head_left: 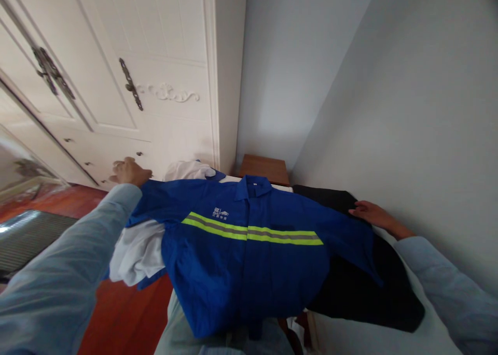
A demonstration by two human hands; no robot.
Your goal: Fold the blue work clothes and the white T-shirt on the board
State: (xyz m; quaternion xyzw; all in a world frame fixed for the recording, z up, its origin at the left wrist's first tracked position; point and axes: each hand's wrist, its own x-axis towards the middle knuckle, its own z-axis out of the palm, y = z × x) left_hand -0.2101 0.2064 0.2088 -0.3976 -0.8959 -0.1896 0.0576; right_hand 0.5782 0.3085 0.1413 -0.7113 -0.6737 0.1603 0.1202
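Observation:
A blue work jacket (229, 272) lies spread face up in front of me, its collar away from me and both sleeves out to the sides. A yellow-green reflective stripe (218, 227) with a grey centre crosses its chest, below a small white logo. My left hand (131, 172) is at the end of the left-side sleeve, fingers apart and holding nothing I can see. My right hand (374, 216) is just above the right-side sleeve, over the edge of a black cloth-like piece (365, 293), its fingers loosely stretched. Part of the black piece is hidden under the jacket.
Crumpled white cloth (136, 254) sticks out beneath the jacket on the left, with more white cloth (189, 170) behind it. A white wardrobe (167, 44) stands ahead, beside a small brown wooden top (264, 168). A grey wall (420, 111) borders the right. Red-brown floor (124, 313) shows below.

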